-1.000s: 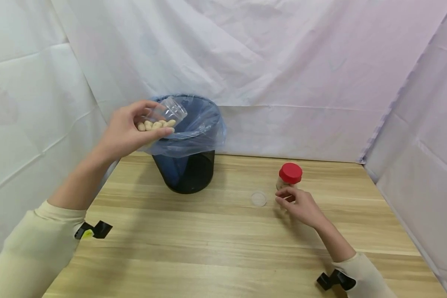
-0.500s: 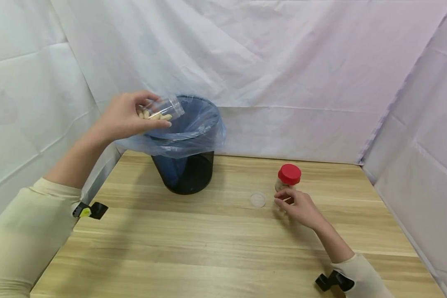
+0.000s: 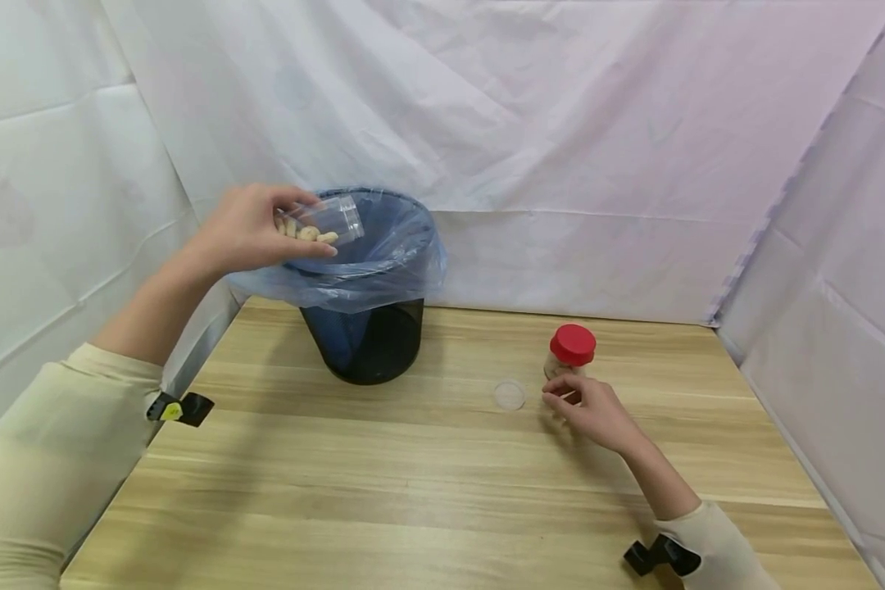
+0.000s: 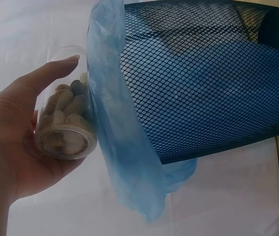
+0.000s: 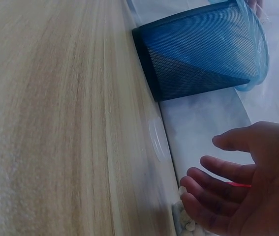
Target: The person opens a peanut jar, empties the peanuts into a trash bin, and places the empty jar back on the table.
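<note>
My left hand (image 3: 247, 229) grips a clear plastic jar (image 3: 335, 217) between thumb and fingers. The jar lies tilted on its side at the rim of the trash bin (image 3: 383, 340), its mouth toward the bin's opening. Pale, peanut-like pieces (image 4: 70, 105) lie inside it, against its lower side and base. Over the table, my right hand (image 3: 593, 410) holds nothing, its fingers loosely bent. Just beyond those fingers stands a second jar with a red lid (image 3: 574, 344), partly hidden by the hand. Pale pieces (image 5: 191, 223) show inside this jar.
A blue plastic liner (image 3: 339, 283) hangs over the rim of the black mesh bin. One clear round disc (image 3: 510, 396) lies on the wooden table (image 3: 413, 492), left of my right hand. White cloth (image 3: 560, 164) hangs behind and at both sides.
The left hand has risen slightly, and the jar in it has turned to a flatter tilt, with the pieces sitting further back inside. The right hand has stayed in place.
</note>
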A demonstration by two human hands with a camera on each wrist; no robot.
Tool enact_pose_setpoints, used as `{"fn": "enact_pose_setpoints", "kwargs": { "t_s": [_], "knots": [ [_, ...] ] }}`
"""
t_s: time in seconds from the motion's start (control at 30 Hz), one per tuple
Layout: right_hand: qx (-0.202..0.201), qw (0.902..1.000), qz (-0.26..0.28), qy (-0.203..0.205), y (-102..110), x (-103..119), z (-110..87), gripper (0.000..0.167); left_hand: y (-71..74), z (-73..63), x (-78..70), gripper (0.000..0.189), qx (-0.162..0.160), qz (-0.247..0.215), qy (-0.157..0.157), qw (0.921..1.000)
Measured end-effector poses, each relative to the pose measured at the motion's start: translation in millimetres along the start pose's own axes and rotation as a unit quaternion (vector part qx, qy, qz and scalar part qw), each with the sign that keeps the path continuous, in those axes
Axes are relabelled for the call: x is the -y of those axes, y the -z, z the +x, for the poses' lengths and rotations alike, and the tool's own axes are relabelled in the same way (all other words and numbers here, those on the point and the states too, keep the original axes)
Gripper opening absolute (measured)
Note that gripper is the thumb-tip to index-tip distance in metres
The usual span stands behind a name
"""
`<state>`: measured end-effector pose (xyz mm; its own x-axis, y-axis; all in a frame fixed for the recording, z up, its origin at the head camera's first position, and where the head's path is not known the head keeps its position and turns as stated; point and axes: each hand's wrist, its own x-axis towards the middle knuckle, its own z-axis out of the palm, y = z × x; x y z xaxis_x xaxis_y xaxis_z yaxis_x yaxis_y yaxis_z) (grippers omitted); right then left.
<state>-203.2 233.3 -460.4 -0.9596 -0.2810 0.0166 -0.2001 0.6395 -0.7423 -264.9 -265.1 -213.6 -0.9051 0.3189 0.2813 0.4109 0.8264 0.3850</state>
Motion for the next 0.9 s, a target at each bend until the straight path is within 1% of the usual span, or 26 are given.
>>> {"fn": "enact_pose_setpoints", "kwargs": {
  "t_s": [0.2,0.53,0.8,0.9],
  "knots": [
    [0.001,1.0000,0.001,0.005,0.7,-0.8,0.1,0.026,4.1,5.9,-1.2,0.071,0.014,0.015,0.001,0.9998],
    [0.002,1.0000,-0.005,-0.001,2.2,-1.5,-0.9,0.024,9.4,11.7,-5.6,0.073,0.036,0.059,-0.003,0.9976],
    [-0.001,1.0000,-0.004,-0.002,2.8,0.6,-2.0,0.026,11.0,15.8,-6.6,0.076,0.058,0.078,0.012,0.9952],
    [-0.002,1.0000,-0.003,-0.002,2.8,1.1,-1.8,0.027,11.3,17.2,-5.5,0.078,0.065,0.089,0.013,0.9938]
  ]
}}
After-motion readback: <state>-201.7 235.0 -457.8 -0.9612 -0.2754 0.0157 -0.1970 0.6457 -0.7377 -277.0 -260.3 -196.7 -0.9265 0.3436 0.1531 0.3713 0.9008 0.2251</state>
